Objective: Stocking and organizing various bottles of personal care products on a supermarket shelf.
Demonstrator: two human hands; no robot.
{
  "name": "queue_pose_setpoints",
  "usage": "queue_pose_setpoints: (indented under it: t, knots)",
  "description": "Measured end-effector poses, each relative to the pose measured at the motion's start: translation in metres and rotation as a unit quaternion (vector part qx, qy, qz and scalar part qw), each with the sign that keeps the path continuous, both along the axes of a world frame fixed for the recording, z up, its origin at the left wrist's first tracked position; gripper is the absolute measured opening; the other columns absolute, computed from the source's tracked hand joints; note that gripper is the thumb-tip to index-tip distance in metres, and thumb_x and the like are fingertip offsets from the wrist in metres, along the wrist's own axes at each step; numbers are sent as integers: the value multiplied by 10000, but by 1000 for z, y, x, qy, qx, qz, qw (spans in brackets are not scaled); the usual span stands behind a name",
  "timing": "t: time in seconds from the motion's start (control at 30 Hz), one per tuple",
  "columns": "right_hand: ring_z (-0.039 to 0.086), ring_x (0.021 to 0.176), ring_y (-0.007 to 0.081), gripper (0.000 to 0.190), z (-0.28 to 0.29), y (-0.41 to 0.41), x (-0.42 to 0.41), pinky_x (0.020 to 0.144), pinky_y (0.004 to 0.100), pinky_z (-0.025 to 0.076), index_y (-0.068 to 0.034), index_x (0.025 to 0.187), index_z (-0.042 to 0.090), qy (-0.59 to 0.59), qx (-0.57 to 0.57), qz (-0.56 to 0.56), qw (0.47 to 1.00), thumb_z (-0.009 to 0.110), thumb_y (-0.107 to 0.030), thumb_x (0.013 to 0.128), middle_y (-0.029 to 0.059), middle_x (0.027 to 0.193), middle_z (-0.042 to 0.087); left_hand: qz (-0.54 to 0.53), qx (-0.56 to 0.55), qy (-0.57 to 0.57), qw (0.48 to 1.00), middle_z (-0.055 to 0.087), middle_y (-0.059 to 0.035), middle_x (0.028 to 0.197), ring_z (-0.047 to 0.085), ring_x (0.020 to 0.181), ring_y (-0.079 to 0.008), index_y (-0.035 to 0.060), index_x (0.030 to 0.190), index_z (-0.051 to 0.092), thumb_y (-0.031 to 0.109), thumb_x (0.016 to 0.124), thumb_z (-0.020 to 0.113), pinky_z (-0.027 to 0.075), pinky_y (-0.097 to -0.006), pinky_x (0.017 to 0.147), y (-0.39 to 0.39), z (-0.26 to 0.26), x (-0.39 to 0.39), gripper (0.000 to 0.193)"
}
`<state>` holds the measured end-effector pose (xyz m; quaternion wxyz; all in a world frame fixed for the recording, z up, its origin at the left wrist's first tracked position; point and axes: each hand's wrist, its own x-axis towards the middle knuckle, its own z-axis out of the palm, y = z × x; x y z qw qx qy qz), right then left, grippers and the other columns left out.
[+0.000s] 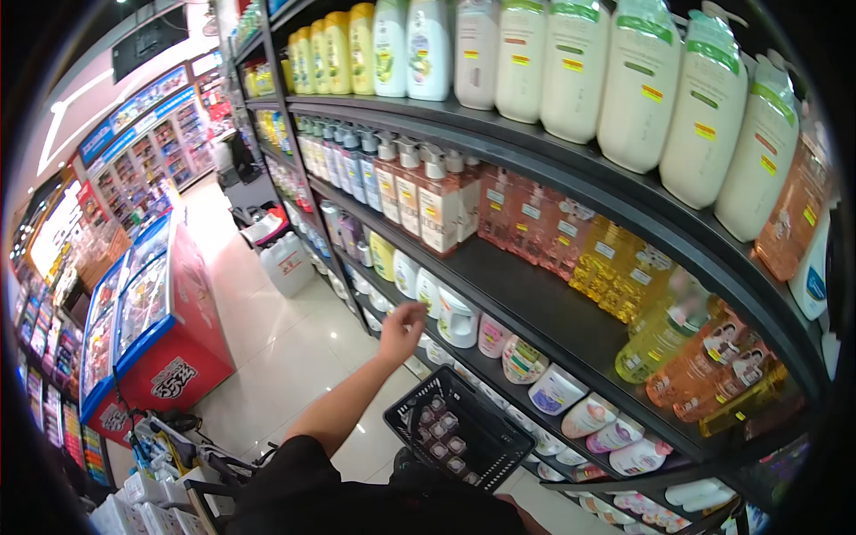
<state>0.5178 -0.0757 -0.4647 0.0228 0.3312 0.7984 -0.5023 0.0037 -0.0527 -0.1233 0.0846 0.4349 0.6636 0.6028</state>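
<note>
My left hand [401, 328] is raised in front of the shelf unit with its fingers loosely bent. I see nothing in it. It overlaps the view of white bottles [428, 294] on a lower shelf; whether it touches one I cannot tell. A white tub with a handle [458, 319] stands just right of the hand. Below hangs or rests a black plastic shopping basket [501, 424], close against my body. Inside it lie several small containers with clear tops [447, 422]. My right hand is out of view; only a bit of that forearm shows at the bottom edge.
Large pump bottles [638, 93] line the upper shelf. Pink pump bottles [438, 207] and amber bottles [618, 267] share the black middle shelf [535, 281]. A red chest freezer [180, 334], a bicycle [200, 448] and a white jug [287, 264] stand on the left.
</note>
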Motion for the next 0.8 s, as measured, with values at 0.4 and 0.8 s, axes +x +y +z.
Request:
queue_pose_setpoints:
  t: [0.4, 0.8]
  knots:
    - [716, 927, 339, 529, 21, -49, 20, 825, 441, 543, -76, 959, 794, -67, -54, -113, 990, 628, -573, 886, 165, 951, 753, -137, 226, 146, 953, 682, -108, 951, 656, 740, -133, -13, 988, 680, -103, 891, 592, 515, -253, 662, 73, 138, 70, 159]
    - [715, 934, 341, 556, 1, -69, -12, 830, 437, 542, -69, 972, 791, -91, -105, -118, 983, 606, -589, 903, 168, 950, 751, -159, 225, 130, 952, 672, -64, 871, 575, 664, -96, -16, 1028, 683, -13, 859, 647, 472, -252, 634, 167, 216, 114, 173]
